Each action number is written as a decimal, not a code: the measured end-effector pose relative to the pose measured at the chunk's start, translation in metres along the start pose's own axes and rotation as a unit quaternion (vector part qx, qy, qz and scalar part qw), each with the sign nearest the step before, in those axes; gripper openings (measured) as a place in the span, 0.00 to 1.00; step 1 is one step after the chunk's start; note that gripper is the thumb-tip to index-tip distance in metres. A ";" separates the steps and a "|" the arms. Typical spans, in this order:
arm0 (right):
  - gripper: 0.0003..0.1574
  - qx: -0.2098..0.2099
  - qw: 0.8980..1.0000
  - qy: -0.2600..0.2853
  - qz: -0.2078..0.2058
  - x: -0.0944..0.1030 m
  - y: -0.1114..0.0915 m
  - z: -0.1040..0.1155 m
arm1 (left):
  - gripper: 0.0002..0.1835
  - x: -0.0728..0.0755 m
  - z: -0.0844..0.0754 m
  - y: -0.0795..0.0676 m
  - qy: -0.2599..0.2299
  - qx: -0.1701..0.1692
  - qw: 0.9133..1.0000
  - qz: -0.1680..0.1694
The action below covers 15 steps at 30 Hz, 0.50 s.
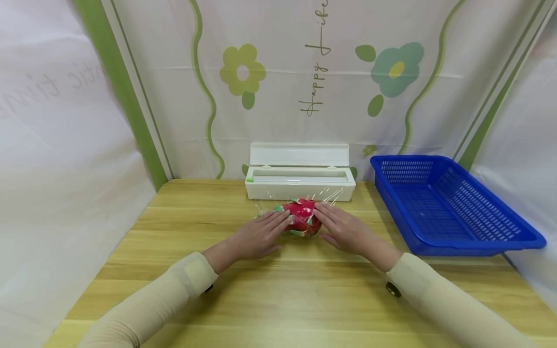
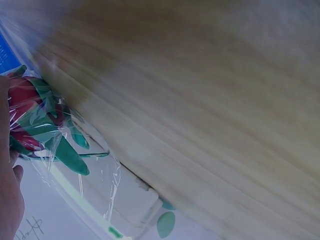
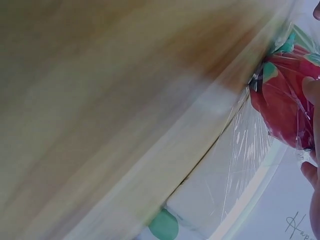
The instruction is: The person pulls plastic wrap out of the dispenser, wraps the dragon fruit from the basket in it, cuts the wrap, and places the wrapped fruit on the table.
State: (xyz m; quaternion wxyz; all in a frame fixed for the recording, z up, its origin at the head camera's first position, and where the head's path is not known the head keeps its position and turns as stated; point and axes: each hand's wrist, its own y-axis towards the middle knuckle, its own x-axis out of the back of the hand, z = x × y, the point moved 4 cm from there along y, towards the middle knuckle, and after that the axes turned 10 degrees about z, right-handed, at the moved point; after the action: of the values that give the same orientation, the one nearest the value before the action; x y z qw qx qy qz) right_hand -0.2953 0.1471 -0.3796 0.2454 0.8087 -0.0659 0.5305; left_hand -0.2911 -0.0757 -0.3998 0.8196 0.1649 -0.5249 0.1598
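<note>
A red dragon fruit with green scales [image 1: 301, 215] lies on the table, covered in clear plastic wrap [image 2: 112, 187]. My left hand [image 1: 260, 236] rests on its left side, fingers straight and fingertips on the wrapped skin. From the other side my right hand [image 1: 347, 229] touches it with extended fingers. Loose film spreads out past the fruit's ends and toward the box behind. In the right wrist view the film clings to the dragon fruit [image 3: 282, 102], and fingers show only at the frame's edge. The fruit's underside is hidden.
Just behind the fruit stands a white wrap dispenser box [image 1: 300, 192], its lid [image 1: 299, 154] raised and a small green slider at its left end. To the right sits a blue perforated basket [image 1: 400, 217]. A printed curtain [image 1: 278, 72] hangs behind the wooden table [image 1: 283, 304].
</note>
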 end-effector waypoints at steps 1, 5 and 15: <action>0.46 -0.001 1.000 0.001 0.003 0.000 0.001 -0.001 | 0.43 0.000 0.000 0.000 0.000 0.000 1.000 0.001; 0.49 -0.004 1.000 0.004 0.013 -0.002 0.002 -0.004 | 0.44 0.000 0.001 0.002 0.003 0.001 1.000 0.003; 0.49 -0.016 1.000 0.013 0.002 -0.008 0.012 -0.006 | 0.44 0.001 0.003 0.007 -0.010 0.003 1.000 -0.011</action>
State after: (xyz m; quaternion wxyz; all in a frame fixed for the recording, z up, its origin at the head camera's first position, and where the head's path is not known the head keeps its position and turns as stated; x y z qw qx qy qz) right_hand -0.3075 0.1383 -0.3806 0.2583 0.7975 -0.0726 0.5405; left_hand -0.2964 -0.0703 -0.3975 0.8155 0.1747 -0.5308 0.1503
